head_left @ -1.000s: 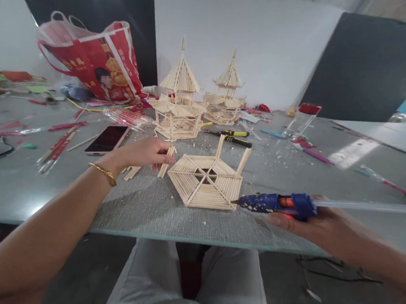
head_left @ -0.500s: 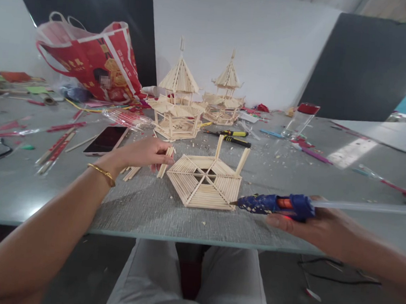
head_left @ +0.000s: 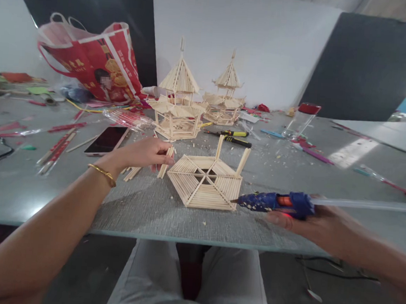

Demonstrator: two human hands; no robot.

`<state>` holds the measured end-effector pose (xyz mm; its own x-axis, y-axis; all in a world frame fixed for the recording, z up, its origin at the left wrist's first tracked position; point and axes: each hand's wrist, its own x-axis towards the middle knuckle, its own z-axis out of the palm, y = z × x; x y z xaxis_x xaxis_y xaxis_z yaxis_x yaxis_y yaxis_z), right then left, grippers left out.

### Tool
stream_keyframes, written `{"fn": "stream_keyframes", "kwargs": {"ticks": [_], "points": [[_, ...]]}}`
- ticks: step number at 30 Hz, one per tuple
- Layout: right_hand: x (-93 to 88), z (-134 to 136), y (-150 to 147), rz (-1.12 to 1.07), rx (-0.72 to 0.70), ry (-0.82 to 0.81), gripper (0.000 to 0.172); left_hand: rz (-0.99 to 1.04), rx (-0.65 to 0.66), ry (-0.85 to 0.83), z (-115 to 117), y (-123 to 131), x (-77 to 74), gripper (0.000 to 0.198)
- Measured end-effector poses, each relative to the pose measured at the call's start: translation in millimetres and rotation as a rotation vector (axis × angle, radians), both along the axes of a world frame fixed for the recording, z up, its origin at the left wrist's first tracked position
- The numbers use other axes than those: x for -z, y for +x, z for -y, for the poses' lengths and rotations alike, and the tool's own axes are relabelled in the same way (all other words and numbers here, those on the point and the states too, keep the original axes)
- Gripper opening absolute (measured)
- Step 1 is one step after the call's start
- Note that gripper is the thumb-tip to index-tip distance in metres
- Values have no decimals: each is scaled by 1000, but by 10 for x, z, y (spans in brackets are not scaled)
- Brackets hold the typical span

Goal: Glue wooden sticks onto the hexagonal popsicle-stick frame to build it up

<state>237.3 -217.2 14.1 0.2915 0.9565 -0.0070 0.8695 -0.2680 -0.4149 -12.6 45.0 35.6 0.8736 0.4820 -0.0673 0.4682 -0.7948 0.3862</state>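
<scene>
A hexagonal base of wooden sticks lies flat in front of me, with a small dark opening at its middle. Two short stick posts stand on its far right corners. My right hand grips a blue glue gun, its nozzle tip at the base's near right corner; a long clear glue stick runs out of its back. Just left of the base, my left hand is closed on a small bundle of wooden sticks. More loose sticks lie beneath that hand.
Two stick pavilions stand at the back. Yellow-and-black pliers lie before them. A phone, wrapped chopsticks and a red bag are on the left. At right stands a red-lidded clear jar.
The glue gun's tip has shifted up very slightly at the near right corner of the base. My left hand stays in place with its sticks.
</scene>
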Motion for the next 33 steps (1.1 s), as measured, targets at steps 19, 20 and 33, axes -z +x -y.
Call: {"fn": "stream_keyframes", "kwargs": {"ticks": [19,20,33], "points": [[58,-6,55,57,-25,25,48,-5,4,-35,-8,-5,7,28],[38,-5,30,31,-39,27,49,-5,1,-34,-6,-5,4,27],[60,13,41,95,101,-10,47,-6,1,-32,-1,-1,2,27]]}}
